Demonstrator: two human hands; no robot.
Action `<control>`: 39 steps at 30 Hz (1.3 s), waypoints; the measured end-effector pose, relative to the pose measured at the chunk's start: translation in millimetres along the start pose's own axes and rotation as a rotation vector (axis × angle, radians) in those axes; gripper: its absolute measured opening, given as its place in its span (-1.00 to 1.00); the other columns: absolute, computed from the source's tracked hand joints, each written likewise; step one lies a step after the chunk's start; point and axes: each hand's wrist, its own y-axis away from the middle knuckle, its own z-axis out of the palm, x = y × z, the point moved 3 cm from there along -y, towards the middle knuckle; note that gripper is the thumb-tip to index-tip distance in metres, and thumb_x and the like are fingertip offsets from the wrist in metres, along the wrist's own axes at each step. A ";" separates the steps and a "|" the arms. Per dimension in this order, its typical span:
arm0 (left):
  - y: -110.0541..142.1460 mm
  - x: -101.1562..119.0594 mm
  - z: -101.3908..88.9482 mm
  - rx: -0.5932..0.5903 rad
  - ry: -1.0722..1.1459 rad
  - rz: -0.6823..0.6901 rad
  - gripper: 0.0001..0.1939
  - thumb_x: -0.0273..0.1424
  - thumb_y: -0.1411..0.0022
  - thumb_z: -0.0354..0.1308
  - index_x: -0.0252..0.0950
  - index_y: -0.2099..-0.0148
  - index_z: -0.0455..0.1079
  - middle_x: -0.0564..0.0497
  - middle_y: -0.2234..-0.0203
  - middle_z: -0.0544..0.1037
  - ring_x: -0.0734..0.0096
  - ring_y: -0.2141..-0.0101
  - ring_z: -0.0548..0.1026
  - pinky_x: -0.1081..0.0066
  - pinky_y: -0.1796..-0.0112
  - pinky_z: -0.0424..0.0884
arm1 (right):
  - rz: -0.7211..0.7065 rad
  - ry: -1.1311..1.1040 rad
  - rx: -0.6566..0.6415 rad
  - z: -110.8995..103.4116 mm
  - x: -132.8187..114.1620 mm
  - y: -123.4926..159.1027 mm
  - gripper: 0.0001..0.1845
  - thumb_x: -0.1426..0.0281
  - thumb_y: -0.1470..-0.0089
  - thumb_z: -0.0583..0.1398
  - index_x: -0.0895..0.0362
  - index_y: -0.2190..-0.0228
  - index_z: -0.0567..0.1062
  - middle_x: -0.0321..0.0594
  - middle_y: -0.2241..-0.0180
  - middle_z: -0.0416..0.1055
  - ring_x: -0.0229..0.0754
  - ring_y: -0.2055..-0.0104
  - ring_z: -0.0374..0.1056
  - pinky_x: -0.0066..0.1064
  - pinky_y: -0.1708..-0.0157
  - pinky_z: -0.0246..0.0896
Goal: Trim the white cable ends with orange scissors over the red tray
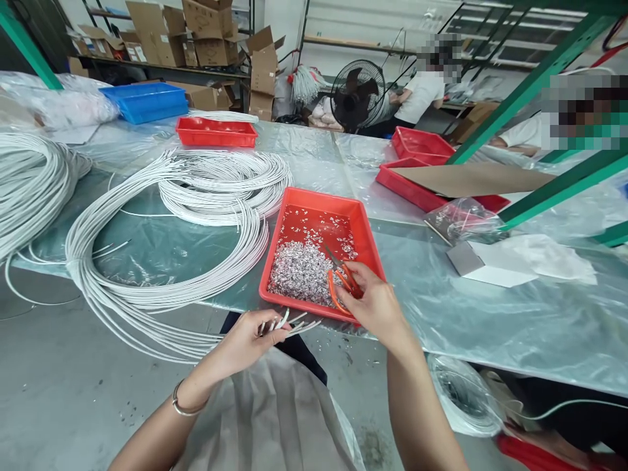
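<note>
My left hand (255, 337) is closed round several white cable ends, which fan out past the fingers just in front of the table edge. Those cables (161, 343) run back into a big white coil (103, 281) lying on the table. In my right hand (373, 297) is a pair of orange-handled scissors (338, 281), blades pointing away over a red tray (373, 248). A heap of small, shiny, clear-silver pieces (299, 271) lies in the tray, with more scattered towards its far side. My fingers partly hide the scissor handles.
More cable coils (34, 190) lie at the left. Farther back stand a blue bin (147, 101), a shallow red tray (216, 133) and a black fan (357, 95). Green posts (515, 98), red trays and a white box (490, 265) are at the right. Two people sit beyond.
</note>
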 end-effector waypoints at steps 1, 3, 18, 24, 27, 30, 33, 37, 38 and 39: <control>1.1 -5.6 1.1 -0.050 0.052 -0.019 -0.78 -0.29 -0.18 0.11 -0.35 0.21 0.41 0.03 0.47 0.48 0.46 0.46 0.37 0.49 0.41 0.24 | 0.000 -0.125 -0.005 0.7 -2.1 4.7 -0.63 0.33 0.03 0.22 0.10 0.13 0.36 -0.24 0.47 0.47 -0.17 0.49 0.37 -0.40 0.48 0.25; 4.2 -15.4 3.7 -0.164 0.207 -0.059 -0.66 -0.32 -0.14 0.17 -0.33 0.05 0.29 0.05 0.45 0.47 0.48 0.46 0.37 0.51 0.43 0.25 | -0.011 -0.349 -0.027 2.0 -9.6 16.8 -0.63 0.36 0.04 0.24 0.08 0.15 0.31 -0.27 0.46 0.45 -0.20 0.48 0.37 -0.42 0.48 0.27; 15.0 1.5 9.2 -0.135 0.103 0.006 -0.57 -0.17 -0.31 -0.14 -0.37 0.37 0.38 0.02 0.52 0.43 0.53 0.54 0.28 0.52 0.47 0.25 | -0.219 -0.214 -0.337 24.9 -46.3 58.9 -0.63 0.50 -0.05 0.11 0.02 0.10 0.18 -0.04 -0.01 0.35 -0.09 0.13 0.37 -0.29 0.20 0.26; 9.8 16.3 8.8 -0.067 0.169 0.005 -0.61 -0.17 -0.31 -0.13 -0.35 0.30 0.36 0.11 0.63 0.34 0.56 0.62 0.26 0.53 0.53 0.21 | -0.236 -0.241 -0.472 26.4 -44.1 65.4 -0.60 0.47 -0.06 0.15 0.03 0.05 0.22 -0.19 0.22 0.47 -0.21 0.40 0.35 -0.40 0.39 0.24; 7.4 22.4 5.7 -0.008 0.131 0.067 -0.63 -0.19 -0.31 -0.10 -0.36 0.27 0.39 0.13 0.64 0.26 0.57 0.60 0.21 0.53 0.52 0.17 | -0.160 -0.317 -0.418 20.8 -39.0 66.8 -0.58 0.48 -0.03 0.18 0.02 0.06 0.24 -0.12 0.07 0.40 -0.24 0.40 0.34 -0.40 0.39 0.24; 7.6 19.9 0.8 0.071 0.161 0.072 -0.65 -0.20 -0.30 -0.07 -0.36 0.12 0.38 0.15 0.65 0.25 0.58 0.60 0.18 0.54 0.54 0.14 | -0.073 -0.488 -0.292 14.0 -27.9 69.8 -0.56 0.46 -0.03 0.20 0.02 0.05 0.23 -0.08 0.06 0.39 -0.27 0.44 0.33 -0.40 0.42 0.26; 10.0 10.8 -0.7 0.076 0.242 0.021 -0.65 -0.19 -0.27 -0.02 -0.36 0.08 0.34 0.16 0.65 0.25 0.61 0.64 0.16 0.55 0.60 0.10 | -0.011 -0.676 -0.164 9.8 -12.4 75.9 -0.65 0.36 -0.05 0.22 0.04 0.10 0.28 -0.27 0.43 0.46 -0.30 0.59 0.27 -0.46 0.59 0.20; 17.2 0.2 5.8 -0.017 0.372 -0.056 -0.69 -0.18 -0.26 0.00 -0.34 0.14 0.29 0.14 0.61 0.31 0.66 0.69 0.14 0.56 0.66 0.04 | 0.084 -0.765 -0.084 8.3 5.9 87.4 -0.81 0.28 -0.12 0.16 0.07 0.21 0.37 -0.38 0.60 0.36 -0.37 0.74 0.15 -0.49 0.72 0.06; 19.8 -1.3 7.7 -0.031 0.389 -0.066 -0.70 -0.19 -0.26 0.00 -0.34 0.16 0.28 0.13 0.60 0.33 0.66 0.69 0.14 0.56 0.65 0.04 | 0.100 -0.748 -0.065 7.6 9.0 90.4 -0.80 0.27 -0.14 0.14 0.07 0.19 0.38 -0.36 0.58 0.38 -0.35 0.71 0.20 -0.47 0.67 0.13; 22.4 -2.3 9.7 -0.045 0.398 -0.073 -0.70 -0.18 -0.25 0.01 -0.35 0.18 0.28 0.12 0.60 0.34 0.66 0.69 0.14 0.56 0.65 0.05 | 0.112 -0.710 -0.044 6.7 11.4 93.4 -0.78 0.27 -0.16 0.12 0.07 0.16 0.38 -0.33 0.54 0.41 -0.30 0.66 0.28 -0.43 0.60 0.20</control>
